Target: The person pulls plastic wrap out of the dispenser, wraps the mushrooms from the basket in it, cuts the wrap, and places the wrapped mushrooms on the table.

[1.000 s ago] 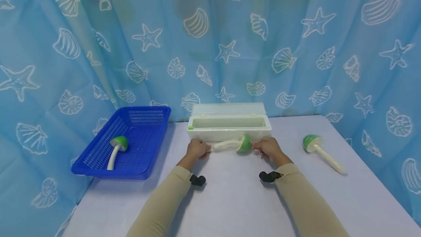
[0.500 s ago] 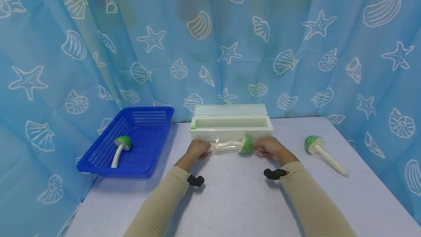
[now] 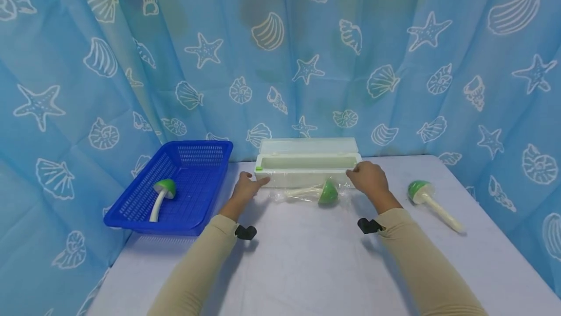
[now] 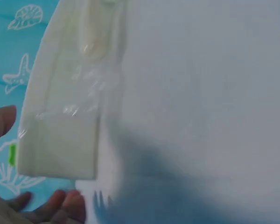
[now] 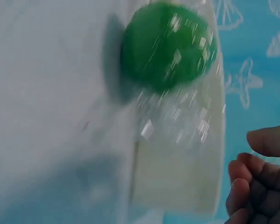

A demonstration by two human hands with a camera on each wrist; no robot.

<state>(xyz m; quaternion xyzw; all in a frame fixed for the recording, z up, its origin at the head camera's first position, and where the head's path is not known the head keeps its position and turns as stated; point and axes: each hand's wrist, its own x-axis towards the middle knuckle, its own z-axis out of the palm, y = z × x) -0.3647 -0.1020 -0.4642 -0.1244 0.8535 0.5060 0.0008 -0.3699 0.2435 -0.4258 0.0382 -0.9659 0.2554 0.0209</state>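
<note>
Inspector: Where is the head view looking from?
Clerk: It is facing forward and down from above the sleeves (image 3: 197,257), farthest off, covering table (image 3: 302,267) and curtain (image 3: 280,24).
Inspector: And the wrist views?
Clerk: One is looking closely past the left hand (image 3: 243,191) at the left end of the white box (image 3: 298,179), one past the right hand (image 3: 370,182) at its right end; the head view is sharing both.

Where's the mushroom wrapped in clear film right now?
In the head view, the wrapped mushroom lies slightly right of and below center, just in front of the open white box, between the left hand and the right hand.
</note>
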